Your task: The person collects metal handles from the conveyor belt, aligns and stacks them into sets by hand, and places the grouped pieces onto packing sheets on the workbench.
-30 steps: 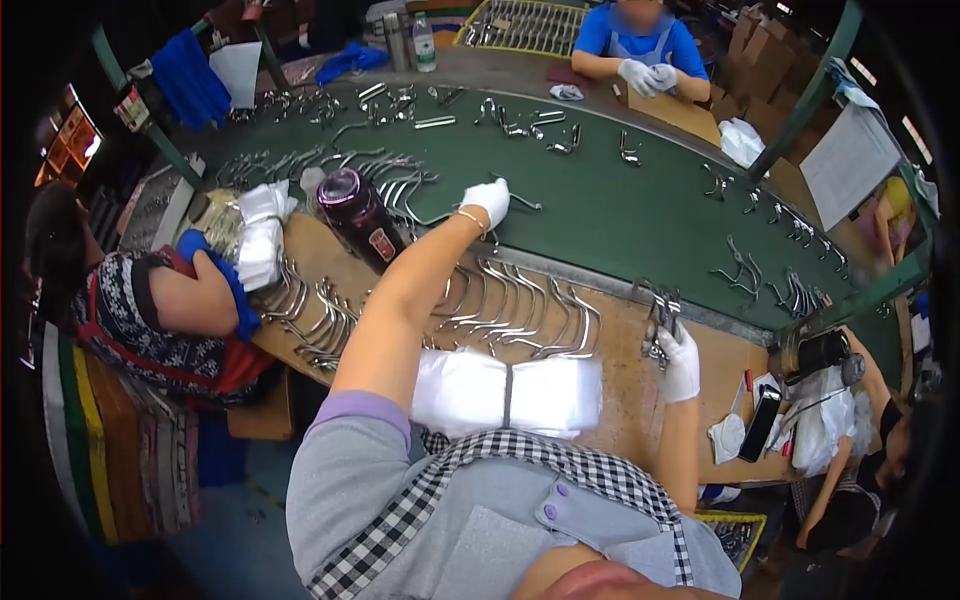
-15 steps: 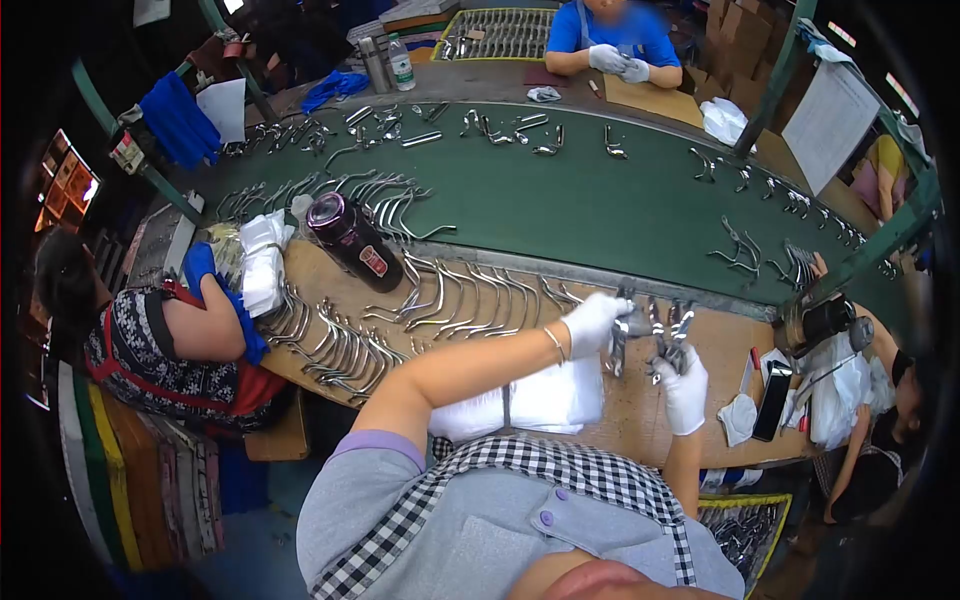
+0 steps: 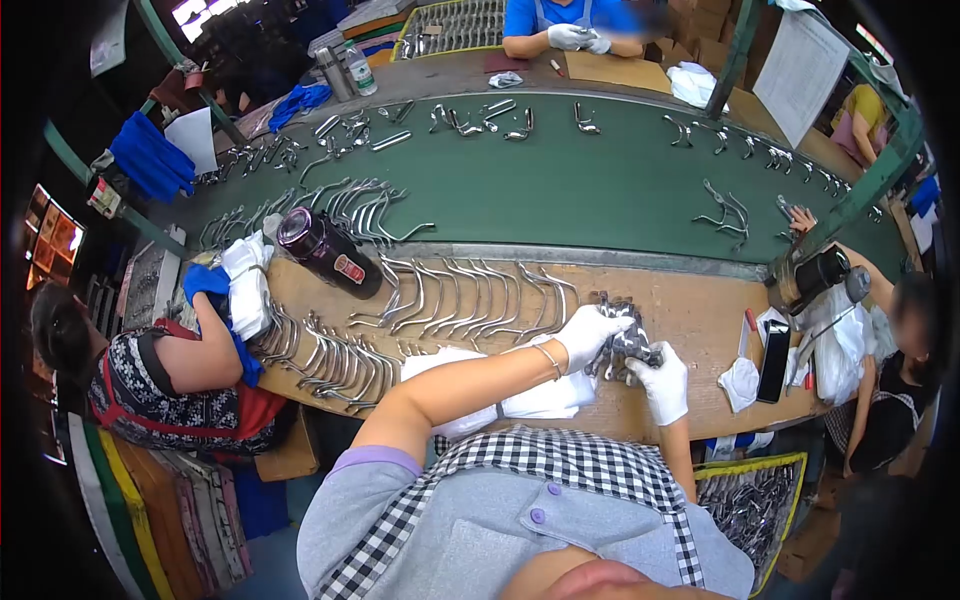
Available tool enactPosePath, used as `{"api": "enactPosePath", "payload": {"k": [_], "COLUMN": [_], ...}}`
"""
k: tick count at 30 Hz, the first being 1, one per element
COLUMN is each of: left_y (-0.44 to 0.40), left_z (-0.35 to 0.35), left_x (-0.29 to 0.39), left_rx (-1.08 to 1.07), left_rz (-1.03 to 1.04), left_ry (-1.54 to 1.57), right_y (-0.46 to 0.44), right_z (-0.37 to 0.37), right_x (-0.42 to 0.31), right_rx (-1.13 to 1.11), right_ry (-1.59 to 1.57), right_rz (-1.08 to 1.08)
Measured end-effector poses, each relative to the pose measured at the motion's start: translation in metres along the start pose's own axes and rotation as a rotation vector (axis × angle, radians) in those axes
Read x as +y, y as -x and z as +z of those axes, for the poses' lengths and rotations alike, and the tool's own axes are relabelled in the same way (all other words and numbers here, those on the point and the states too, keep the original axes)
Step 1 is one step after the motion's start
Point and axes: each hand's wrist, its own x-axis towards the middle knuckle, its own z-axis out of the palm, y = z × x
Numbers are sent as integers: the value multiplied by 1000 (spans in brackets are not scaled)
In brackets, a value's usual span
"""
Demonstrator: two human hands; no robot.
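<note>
Leftward from hands (image 3: 588, 336) (image 3: 664, 385), illegible flask label (image 3: 349, 268)

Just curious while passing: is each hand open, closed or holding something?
Left hand: closed, holding metal parts.
Right hand: closed, holding the same metal parts.

The table (image 3: 705, 290) is in front of the person, and on or just over it a bunch of metal parts (image 3: 622, 342) is between the left hand (image 3: 592, 336) and the right hand (image 3: 663, 386). Left of the hands, metal bars (image 3: 484, 296) lie side by side in a row, with a bottle (image 3: 326, 254) at the row's left end and a pile of bags (image 3: 552, 398) in front, under the left arm, while a phone (image 3: 773, 362) lies on the right. Behind the table is the belt (image 3: 520, 195) with other metal pieces (image 3: 390, 141) on it, and a full tray (image 3: 750, 510) is low down on the right.
</note>
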Motion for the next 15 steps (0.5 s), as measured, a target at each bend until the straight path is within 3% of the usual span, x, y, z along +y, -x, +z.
{"api": "enactPosePath", "payload": {"k": [5, 7, 8, 9, 10, 11, 12, 14, 15], "left_y": [-2, -9, -21, -22, -10, -12, -12, 4, 2], "left_z": [9, 12, 5, 8, 20, 14, 17, 18, 10], "left_x": [-6, -16, -29, -32, -13, -19, -23, 1, -4], "left_rx": [8, 75, -36, 87, 215, 164, 25, 53, 6], "left_rz": [32, 84, 161, 173, 6, -38, 49, -72, -31], "left_ry": [121, 145, 168, 155, 66, 119, 388, 171, 103], "right_y": [1, -3, -2, -4, -5, -4, -7, -7, -7], "right_z": [5, 13, 16, 17, 17, 17, 16, 12, 10], "right_x": [11, 12, 14, 10, 6, 9, 12, 15, 18], "right_rx": [-60, 0, 55, 92, 129, 123, 121, 108, 95], "right_ry": [-242, -149, -49, -12, 32, 30, 27, 47, -18], "right_rz": [13, -8, -34, -41, -34, -12, -9, 9, 11]}}
